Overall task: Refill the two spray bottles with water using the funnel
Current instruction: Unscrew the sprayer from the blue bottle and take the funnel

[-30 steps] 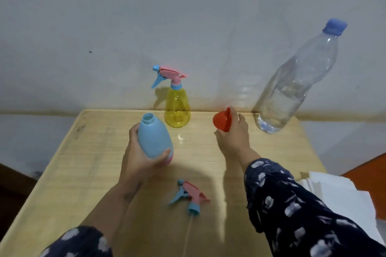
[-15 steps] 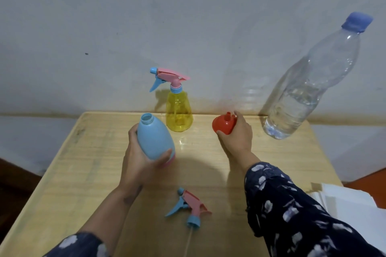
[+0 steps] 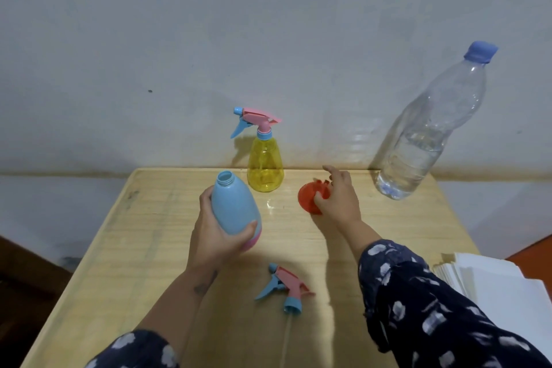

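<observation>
A loose spray head [image 3: 283, 290] lies nearest on the surface [image 3: 125, 248]. Beyond it, the left hand [image 3: 215, 236] grips the open blue bottle [image 3: 234, 206], neck tilted away. The funnel [image 3: 310, 197] sits to that bottle's right, under the right hand [image 3: 337, 200], whose fingers [image 3: 334, 172] curl loosely over it.

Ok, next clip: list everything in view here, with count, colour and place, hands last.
blue spray bottle: 1, light blue with pink base, head off, held near table centre
yellow spray bottle: 1, yellow, pink-and-blue head on, back of table
loose spray head: 1, pink and blue, lying at table front
funnel: 1, red, right of the blue bottle
water bottle: 1, clear, blue cap, part full, back right
table: 1, pale wood
paper stack: 1, white, far right
left hand: 1, grips the blue bottle
right hand: 1, holds the funnel
</observation>
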Motion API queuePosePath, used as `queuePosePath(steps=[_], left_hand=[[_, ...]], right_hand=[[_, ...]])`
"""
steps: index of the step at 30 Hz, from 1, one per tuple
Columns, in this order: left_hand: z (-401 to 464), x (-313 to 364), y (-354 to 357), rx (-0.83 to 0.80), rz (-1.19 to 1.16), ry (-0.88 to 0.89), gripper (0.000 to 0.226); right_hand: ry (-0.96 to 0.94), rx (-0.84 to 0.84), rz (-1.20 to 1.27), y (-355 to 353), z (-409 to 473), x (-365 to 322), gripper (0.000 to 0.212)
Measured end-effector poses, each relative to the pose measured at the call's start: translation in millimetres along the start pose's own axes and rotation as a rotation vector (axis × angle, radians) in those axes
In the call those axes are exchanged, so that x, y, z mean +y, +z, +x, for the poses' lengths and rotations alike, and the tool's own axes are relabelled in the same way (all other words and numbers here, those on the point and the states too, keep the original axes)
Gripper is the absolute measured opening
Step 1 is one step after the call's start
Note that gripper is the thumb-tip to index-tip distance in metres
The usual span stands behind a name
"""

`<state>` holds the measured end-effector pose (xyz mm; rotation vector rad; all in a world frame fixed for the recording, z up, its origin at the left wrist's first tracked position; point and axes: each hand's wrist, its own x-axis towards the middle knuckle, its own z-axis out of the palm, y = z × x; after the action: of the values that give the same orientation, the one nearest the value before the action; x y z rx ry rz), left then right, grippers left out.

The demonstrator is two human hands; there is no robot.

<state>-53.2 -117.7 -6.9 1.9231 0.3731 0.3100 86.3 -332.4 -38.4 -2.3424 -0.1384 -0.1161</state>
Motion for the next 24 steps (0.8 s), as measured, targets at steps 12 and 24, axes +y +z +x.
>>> queuePosePath(steps=[12, 24], left_hand=[[-7, -9, -8, -0.024, -0.051, -0.039, 0.092], [-5, -1, -1, -0.018, 0.0, -0.018, 0.093]], right_hand=[[0.038, -0.051, -0.117, 33, -12, 23, 0.084], [0.001, -0.119, 0.038, 7, -4, -10, 0.09]])
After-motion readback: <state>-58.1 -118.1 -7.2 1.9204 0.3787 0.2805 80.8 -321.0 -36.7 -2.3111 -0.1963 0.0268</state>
